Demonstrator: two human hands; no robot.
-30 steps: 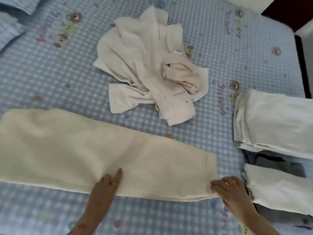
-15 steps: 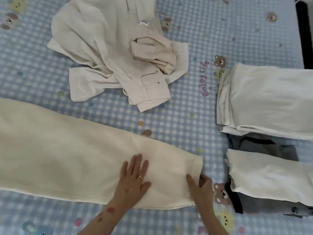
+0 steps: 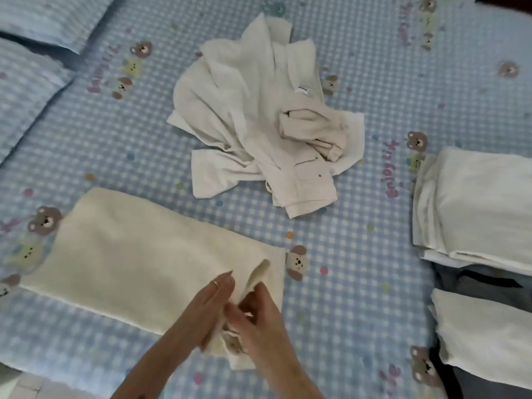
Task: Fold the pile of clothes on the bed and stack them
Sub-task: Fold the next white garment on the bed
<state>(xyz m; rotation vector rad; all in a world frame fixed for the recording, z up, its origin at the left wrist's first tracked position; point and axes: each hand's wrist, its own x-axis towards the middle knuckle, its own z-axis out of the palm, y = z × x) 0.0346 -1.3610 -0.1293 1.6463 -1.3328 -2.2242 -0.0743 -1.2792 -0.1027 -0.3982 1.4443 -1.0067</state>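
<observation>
Mid-task: cream fleece garment (image 3: 138, 254) at 7 o'clock half folded, right hand (image 3: 259, 321) pinching its lifted end, left hand (image 3: 214, 306) flat, fingers straight. Folded white stacks (image 3: 483, 203) at 3 o'clock; crumpled cream pile (image 3: 259, 119) at 12 o'clock unfolded on blue checked bed (image 3: 374, 82).

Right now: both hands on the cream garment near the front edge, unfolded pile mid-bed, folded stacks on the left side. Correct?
One thing is off: the folded stacks lie on the right side of the bed, not the left; the head view shows it. The rest holds: the left hand and right hand are on the cream garment near the front edge, and the unfolded pile is mid-bed.
</observation>
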